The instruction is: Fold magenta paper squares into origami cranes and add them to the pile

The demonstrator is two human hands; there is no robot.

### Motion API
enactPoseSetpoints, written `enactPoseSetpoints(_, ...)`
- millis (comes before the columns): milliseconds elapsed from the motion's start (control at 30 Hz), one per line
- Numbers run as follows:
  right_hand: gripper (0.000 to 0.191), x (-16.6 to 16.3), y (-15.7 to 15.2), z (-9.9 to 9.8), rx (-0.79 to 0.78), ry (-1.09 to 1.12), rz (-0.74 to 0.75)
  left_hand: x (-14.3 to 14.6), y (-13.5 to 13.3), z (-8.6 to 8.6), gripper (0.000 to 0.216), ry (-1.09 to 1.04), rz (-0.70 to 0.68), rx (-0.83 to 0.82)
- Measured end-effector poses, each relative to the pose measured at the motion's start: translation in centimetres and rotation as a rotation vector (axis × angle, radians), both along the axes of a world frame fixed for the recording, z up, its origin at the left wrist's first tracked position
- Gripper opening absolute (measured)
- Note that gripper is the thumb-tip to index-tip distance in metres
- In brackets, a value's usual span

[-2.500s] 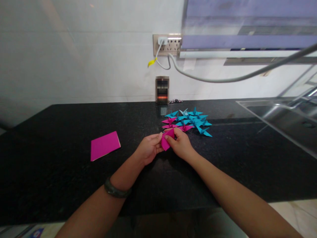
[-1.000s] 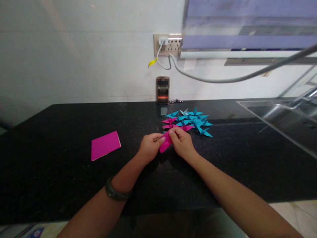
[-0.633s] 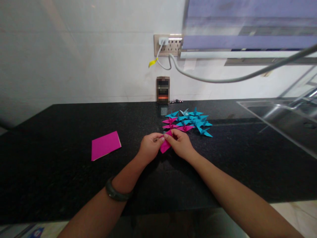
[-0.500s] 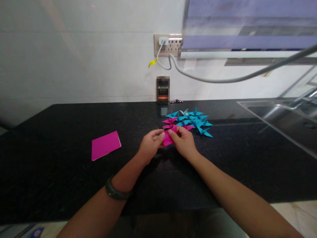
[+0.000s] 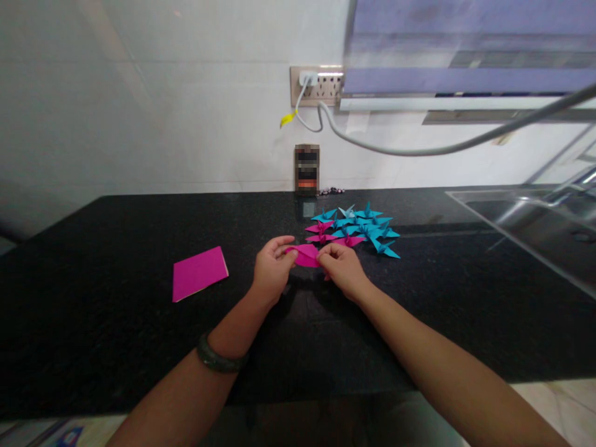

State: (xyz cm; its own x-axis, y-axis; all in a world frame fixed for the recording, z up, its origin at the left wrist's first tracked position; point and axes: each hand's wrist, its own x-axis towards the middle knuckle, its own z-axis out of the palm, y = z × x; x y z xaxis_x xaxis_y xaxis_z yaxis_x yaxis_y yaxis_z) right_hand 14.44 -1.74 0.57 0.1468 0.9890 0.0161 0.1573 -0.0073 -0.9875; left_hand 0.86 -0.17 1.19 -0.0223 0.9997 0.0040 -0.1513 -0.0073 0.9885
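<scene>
A folded piece of pink origami paper point(image 5: 306, 255) is stretched between my two hands above the dark counter. My left hand point(image 5: 274, 268) pinches its left end, thumb on top and the index finger raised behind. At the right end, my right hand point(image 5: 343, 268) grips it between thumb and fingertips. Just beyond the hands lie several blue paper cranes point(image 5: 367, 230), a paler crane point(image 5: 347, 212) and a few pink paper cranes point(image 5: 320, 227). To the left rests a stack of pink paper point(image 5: 199, 274), apart from my hands.
A black stone counter point(image 5: 116, 347) runs up to a white wall. A phone-like device with a blurred screen point(image 5: 307, 169) leans there, beside a beaded string point(image 5: 331, 190). Above is a socket strip point(image 5: 316, 85) with a plugged-in cable point(image 5: 395, 150). A metal sink point(image 5: 535, 223) is set at the right.
My hands have moved apart, the left one shifting left. The pink paper between them has opened out from a small compact shape into a wider, pointed one.
</scene>
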Motion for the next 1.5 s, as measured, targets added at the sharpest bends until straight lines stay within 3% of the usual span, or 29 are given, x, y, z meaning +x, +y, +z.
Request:
enactPoseSetpoints(100, 0.011, -0.4, -0.4, 0.0, -0.164, 0.090, 0.181, -0.2, 0.3, -0.3, 0.027, -0.019, 0.019, 0.039)
enactPoseSetpoints(200, 0.012, -0.7, -0.6, 0.0, -0.231, 0.207, 0.249, -0.2, 0.4, -0.5, 0.025, -0.050, -0.031, 0.036)
enactPoseSetpoints(433, 0.011, -0.5, -0.7, 0.2, -0.241, 0.271, 0.291, -0.3, 0.4, -0.5, 0.022, -0.074, -0.076, 0.026)
enactPoseSetpoints(800, 0.011, -0.5, -0.9, 0.1, -0.178, 0.083, 0.328, 0.1, -0.3, 0.3, 0.013, -0.188, -0.149, -0.133)
enactPoseSetpoints(1200, 0.010, -0.8, -0.8, 0.1, -0.221, 0.151, 0.306, 0.2, -0.2, -0.5, 0.032, -0.130, -0.175, -0.024)
enactPoseSetpoints(1367, 0.010, -1.2, -0.8, 0.0, -0.206, 0.100, 0.323, 0.5, -0.5, -0.8, 0.028, 0.043, -0.156, 0.022)
enactPoseSetpoints(1500, 0.011, -1.3, -0.9, 0.0, -0.209, 0.082, 0.323, 0.8, -0.6, -0.8, 0.021, 0.037, -0.120, -0.005)
